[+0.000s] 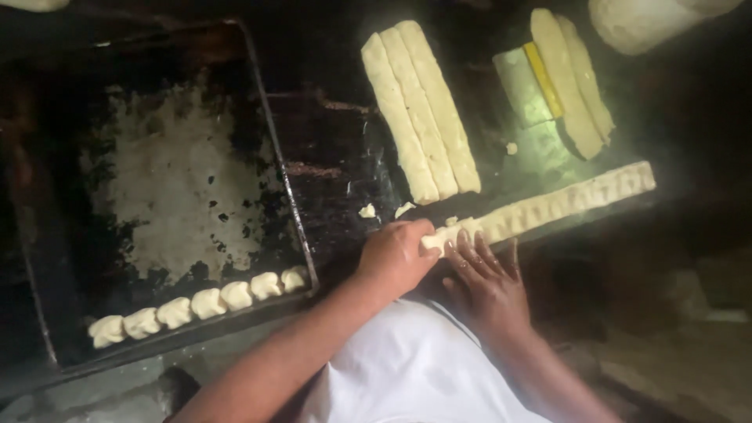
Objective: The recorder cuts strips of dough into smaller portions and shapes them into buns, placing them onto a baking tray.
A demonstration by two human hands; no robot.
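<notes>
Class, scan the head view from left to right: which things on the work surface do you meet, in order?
Row of dough pieces on the baking tray → three dough strips side by side → scraper with a yellow handle → two more dough strips.

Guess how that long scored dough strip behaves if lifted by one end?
Likely floppy: the scored dough strip is long, thin and soft-looking. It may tear at the cut marks. The left hand grips its near end; the right hand lies flat beside it.
</notes>
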